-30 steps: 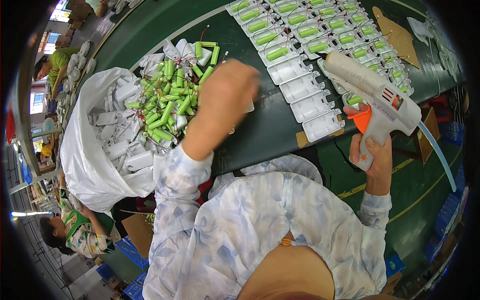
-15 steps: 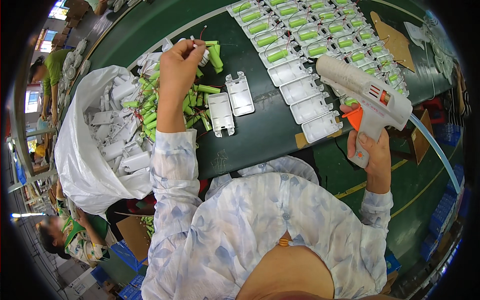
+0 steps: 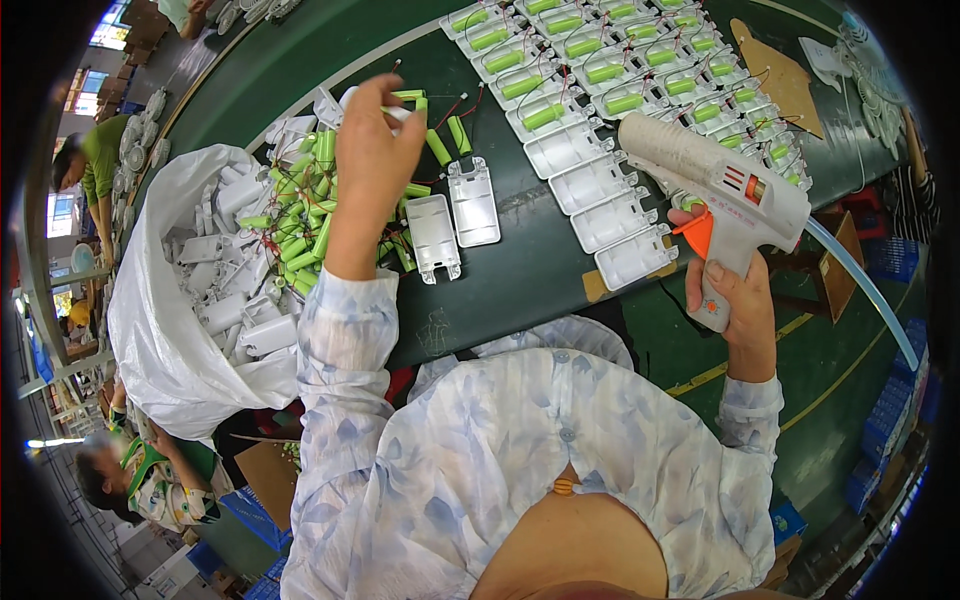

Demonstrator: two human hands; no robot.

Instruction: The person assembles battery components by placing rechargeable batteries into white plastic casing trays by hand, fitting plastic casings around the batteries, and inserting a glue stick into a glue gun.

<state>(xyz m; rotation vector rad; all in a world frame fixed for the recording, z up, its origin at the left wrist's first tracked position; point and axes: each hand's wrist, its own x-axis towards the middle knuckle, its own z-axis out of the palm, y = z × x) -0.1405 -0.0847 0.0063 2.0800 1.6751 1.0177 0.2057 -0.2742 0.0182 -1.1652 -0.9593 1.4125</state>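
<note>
My left hand (image 3: 372, 150) is over the far side of a heap of green batteries (image 3: 318, 205) with thin wires. Its fingers are curved and apart, and a white plastic piece shows between them, seemingly behind the hand. Just right of the hand, two wired green batteries (image 3: 438, 148) lie on the table. Closer to me are two white plastic battery cases (image 3: 433, 238), side by side. My right hand (image 3: 738, 292) is wrapped round the handle of a white glue gun (image 3: 722, 190) with an orange trigger, its nozzle end pointing left over the rows of cases.
White cases holding green batteries (image 3: 605, 73) stand in rows on the dark green table (image 3: 510, 290); several bare cases (image 3: 612, 222) form the near row ends. A white sack (image 3: 150, 330) of plastic parts leans at the left. Brown cardboard (image 3: 780, 80) lies far right. Other people work at the left.
My left hand's fingers have spread from a pinch. The batteries beside it have separated and lie nearer to me. My right hand still holds the glue gun, shifted slightly left.
</note>
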